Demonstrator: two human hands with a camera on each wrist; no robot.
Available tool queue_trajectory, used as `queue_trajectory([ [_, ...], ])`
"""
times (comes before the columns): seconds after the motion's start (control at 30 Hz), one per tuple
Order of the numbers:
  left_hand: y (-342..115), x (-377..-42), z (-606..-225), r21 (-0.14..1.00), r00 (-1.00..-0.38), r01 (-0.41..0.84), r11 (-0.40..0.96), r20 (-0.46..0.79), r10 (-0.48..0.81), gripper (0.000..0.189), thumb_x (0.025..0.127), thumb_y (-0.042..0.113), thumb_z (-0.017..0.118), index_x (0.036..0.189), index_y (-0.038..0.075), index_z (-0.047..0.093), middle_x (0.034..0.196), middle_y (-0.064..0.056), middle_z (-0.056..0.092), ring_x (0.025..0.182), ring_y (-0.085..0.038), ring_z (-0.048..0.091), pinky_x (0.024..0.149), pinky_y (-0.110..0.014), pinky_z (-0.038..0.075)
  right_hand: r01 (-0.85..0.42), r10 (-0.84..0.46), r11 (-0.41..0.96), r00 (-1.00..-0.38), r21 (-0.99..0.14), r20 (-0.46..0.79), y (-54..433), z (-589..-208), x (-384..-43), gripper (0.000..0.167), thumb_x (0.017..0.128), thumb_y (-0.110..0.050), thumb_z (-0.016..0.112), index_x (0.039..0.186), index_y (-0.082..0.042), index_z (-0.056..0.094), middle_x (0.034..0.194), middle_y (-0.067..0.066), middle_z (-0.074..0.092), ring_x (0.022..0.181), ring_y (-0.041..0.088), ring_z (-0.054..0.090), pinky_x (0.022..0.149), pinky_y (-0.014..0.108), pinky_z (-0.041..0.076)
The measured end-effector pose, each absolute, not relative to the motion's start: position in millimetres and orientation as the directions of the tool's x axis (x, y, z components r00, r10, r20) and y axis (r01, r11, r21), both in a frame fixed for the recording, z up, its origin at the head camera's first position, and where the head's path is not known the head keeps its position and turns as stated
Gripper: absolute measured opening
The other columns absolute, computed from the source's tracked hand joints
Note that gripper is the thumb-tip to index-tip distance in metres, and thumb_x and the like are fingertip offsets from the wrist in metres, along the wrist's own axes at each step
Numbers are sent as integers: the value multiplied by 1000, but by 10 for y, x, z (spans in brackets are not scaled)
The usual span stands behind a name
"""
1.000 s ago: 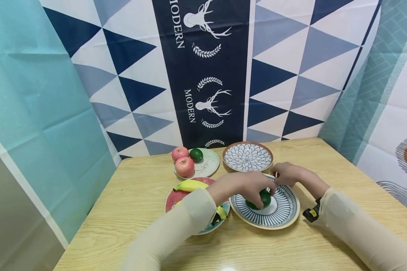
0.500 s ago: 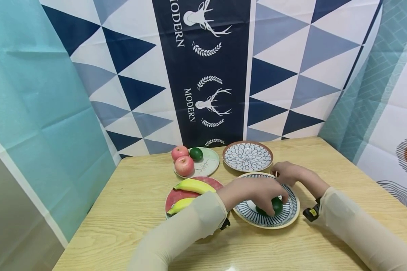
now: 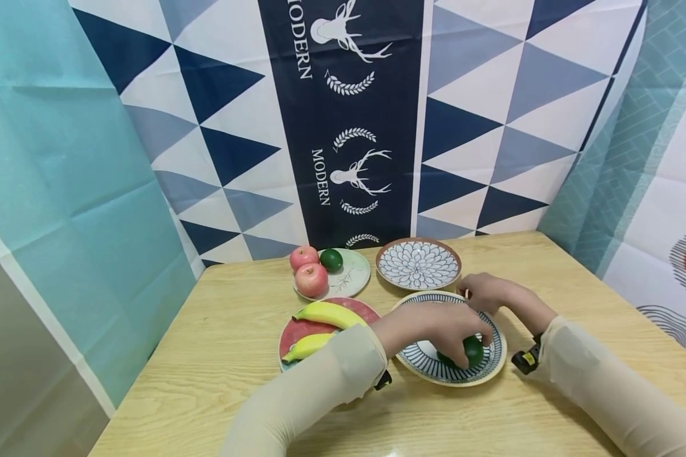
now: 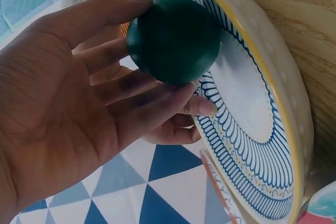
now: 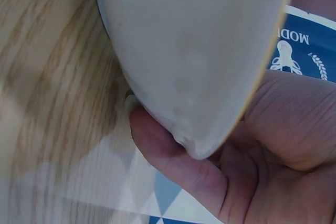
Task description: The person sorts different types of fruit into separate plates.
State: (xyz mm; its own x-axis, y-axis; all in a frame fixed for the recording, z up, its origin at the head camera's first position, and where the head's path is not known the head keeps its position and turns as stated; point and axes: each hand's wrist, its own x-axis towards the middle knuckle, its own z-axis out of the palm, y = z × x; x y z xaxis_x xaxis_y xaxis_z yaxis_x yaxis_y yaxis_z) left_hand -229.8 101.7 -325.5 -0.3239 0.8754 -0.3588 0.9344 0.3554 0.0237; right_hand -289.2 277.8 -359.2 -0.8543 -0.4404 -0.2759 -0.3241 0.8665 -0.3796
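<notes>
On the wooden counter (image 3: pixel 217 343), at the back left, two pink apples (image 3: pixel 311 280) sit beside a dark green fruit (image 3: pixel 331 260) on a pale green plate (image 3: pixel 351 282). Nearer, two bananas (image 3: pixel 327 313) lie on a red-and-teal plate (image 3: pixel 290 327). Rightward at the back is a brown-rimmed plate (image 3: pixel 418 265). In front, the left hand (image 3: pixel 446 327) has its grip pinching another green fruit (image 3: pixel 473 350) above the blue-striped plate (image 3: pixel 494 355); whether they touch I cannot tell. Rightmost, the right hand (image 3: pixel 486 293) has its grip pinching that plate's edge.
</notes>
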Motion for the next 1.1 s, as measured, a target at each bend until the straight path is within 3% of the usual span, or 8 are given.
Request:
queue_trajectory([
  [0.57,968,-2309,-3238,62,-316,929,366,-384,868,74,89,42,86,153,26,52,141,10,56,125,2,51,102,-12,37,-337,-452,857,-854,-390,-256,2812,-3669,-2876,4,93,-8,66,89,-7,65,87,7,62,73,20,57,60,31,47],
  [0.8,843,-2342,-3153,69,-346,913,402,-391,853,81,86,41,89,155,26,50,151,8,52,134,-1,47,107,-14,35,-326,-449,857,-853,-400,-266,2806,-3657,-2888,3,93,-7,66,92,-5,66,90,8,65,72,19,60,59,30,50],
  [0.9,763,-2390,-3071,85,-364,902,423,-378,851,81,85,36,91,155,24,51,152,8,52,138,-2,46,110,-15,33,-325,-445,859,-856,-395,-263,2801,-3623,-2904,4,94,-6,66,95,-3,67,92,9,66,73,20,61,59,30,51],
  [1.1,543,-2501,-2941,121,-401,880,459,-327,856,71,90,33,87,153,20,55,149,7,57,136,-5,50,111,-18,37,-275,-411,868,-866,-414,-286,2771,-3605,-2892,19,93,-14,78,101,-1,67,98,13,66,77,23,64,62,33,55],
])
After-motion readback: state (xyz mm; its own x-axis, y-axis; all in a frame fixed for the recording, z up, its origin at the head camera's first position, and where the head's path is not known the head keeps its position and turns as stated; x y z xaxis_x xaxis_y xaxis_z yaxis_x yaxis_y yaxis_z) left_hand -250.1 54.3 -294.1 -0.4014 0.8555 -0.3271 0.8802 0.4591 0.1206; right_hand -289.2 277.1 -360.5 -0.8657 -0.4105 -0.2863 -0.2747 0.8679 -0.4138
